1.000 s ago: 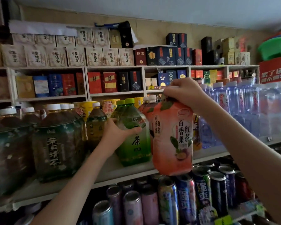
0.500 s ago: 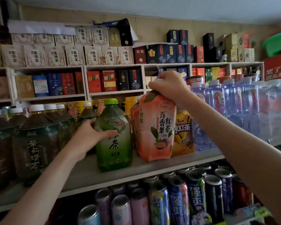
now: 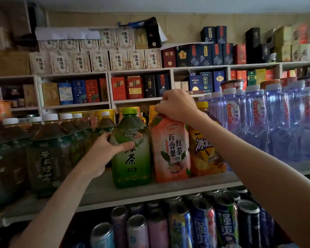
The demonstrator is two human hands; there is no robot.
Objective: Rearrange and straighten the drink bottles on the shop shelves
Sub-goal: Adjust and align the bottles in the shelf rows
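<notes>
the green tea bottle [image 3: 132,158] stands upright on the middle shelf [image 3: 150,191], near its front edge. the left grip [image 3: 106,151] holds this bottle at its left shoulder: the thumb lies across the front label, and the fingers curl round the left side, out of sight behind the bottle.

the peach tea bottle [image 3: 170,149] stands upright on the same shelf, just right of the green tea bottle; the two sides touch or nearly touch, and which one cannot be told. the right grip [image 3: 175,106] closes over the top of the peach tea bottle from above, fingers curled round the neck. the cap is hidden under the hand.

an orange iced tea bottle [image 3: 207,154] stands just right of the peach tea bottle, set slightly further back. a row of dark tea bottles [image 3: 48,154] with white caps fills the left part of the shelf. clear water bottles [image 3: 258,122] fill the right part.

drink cans [image 3: 200,224] stand on the shelf below. boxed goods [image 3: 118,59] line the upper shelves against the wall.
</notes>
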